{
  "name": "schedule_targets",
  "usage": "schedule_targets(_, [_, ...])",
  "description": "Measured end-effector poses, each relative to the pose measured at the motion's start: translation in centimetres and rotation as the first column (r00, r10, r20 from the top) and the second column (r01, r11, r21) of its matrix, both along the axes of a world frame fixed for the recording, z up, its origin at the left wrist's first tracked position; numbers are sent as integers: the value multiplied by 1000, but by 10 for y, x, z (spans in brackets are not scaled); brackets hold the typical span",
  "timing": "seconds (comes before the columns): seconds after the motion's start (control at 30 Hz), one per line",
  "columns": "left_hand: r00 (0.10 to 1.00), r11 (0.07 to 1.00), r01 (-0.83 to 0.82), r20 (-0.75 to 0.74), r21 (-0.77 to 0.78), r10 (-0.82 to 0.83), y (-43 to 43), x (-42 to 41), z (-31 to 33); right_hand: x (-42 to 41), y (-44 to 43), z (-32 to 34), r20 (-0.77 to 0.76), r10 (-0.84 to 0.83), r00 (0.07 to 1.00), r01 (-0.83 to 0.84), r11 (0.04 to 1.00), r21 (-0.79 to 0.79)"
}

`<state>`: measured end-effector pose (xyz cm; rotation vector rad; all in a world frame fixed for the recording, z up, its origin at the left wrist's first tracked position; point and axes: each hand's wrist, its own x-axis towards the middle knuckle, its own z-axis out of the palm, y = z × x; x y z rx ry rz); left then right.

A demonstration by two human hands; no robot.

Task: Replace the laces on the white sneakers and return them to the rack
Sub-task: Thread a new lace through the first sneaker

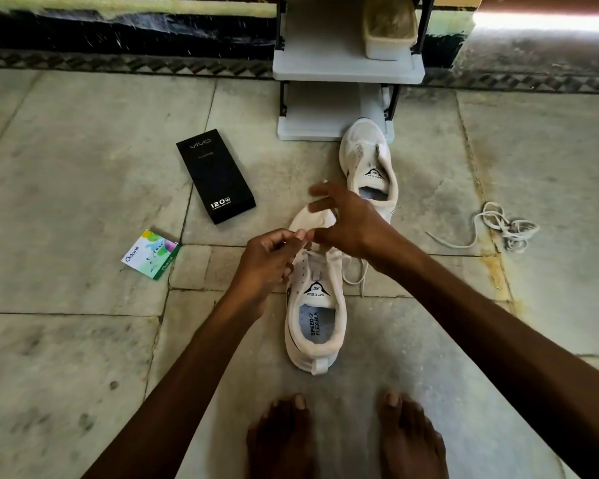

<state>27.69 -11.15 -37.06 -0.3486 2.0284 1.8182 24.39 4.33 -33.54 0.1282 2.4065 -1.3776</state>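
A white sneaker lies on the floor in front of me, heel toward me, with a white lace partly threaded and trailing off its right side. My left hand pinches the lace above the eyelets on the shoe's left side. My right hand hovers over the toe end, thumb and forefinger meeting the lace by the left fingertips, other fingers spread. A second white sneaker, without a lace, lies farther away near the rack. A loose white lace lies bundled on the floor at the right.
A black phone box and a small green-and-white packet lie on the stone floor to the left. A lidded plastic tub stands on the rack's upper shelf. My bare feet are at the bottom edge.
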Motion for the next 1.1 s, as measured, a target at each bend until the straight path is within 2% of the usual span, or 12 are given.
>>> schedule_targets(0.1, [998,998,-30,-60,-56,26,1,-6,2,-3,4,-5,0,180,984,-180,983,36])
schedule_targets(0.23, [993,991,-60,-108,-122,47,-4,-11,1,-2,8,-12,-47,92,995,-90,995,48])
schedule_targets(0.37, [994,993,-40,-107,-109,28,-8,-10,-2,-2,13,-21,-121,59,991,-38,986,165])
schedule_targets(0.5, [993,993,-8,-121,-117,-7,-8,-10,-3,1,18,-24,-158,164,974,-109,945,307])
schedule_targets(0.57, [997,995,-10,-78,-101,2,-5,-11,-2,2,16,-20,-176,229,957,-186,955,232])
schedule_targets(0.63, [996,993,-93,-21,-72,92,-1,-13,-3,5,13,-19,-194,254,948,-226,962,153])
schedule_targets(0.73, [982,980,-186,8,-74,187,2,-14,-3,7,10,-24,-257,209,943,-186,976,112])
schedule_targets(0.83, [980,980,-195,48,33,193,3,-10,1,8,11,-31,-259,189,947,-157,978,140])
schedule_targets(0.87, [984,985,-175,38,12,174,2,-9,1,8,12,-34,-265,178,948,-140,978,155])
schedule_targets(0.93, [998,988,-62,5,-139,64,0,-7,-3,8,14,-38,-278,135,951,-85,979,185])
schedule_targets(1.03, [991,926,137,43,-351,-131,0,-3,-5,12,15,-39,-246,88,965,-20,963,268])
schedule_targets(1.1, [987,899,157,37,-409,-156,1,-1,-4,17,11,-39,-195,85,977,-13,940,341])
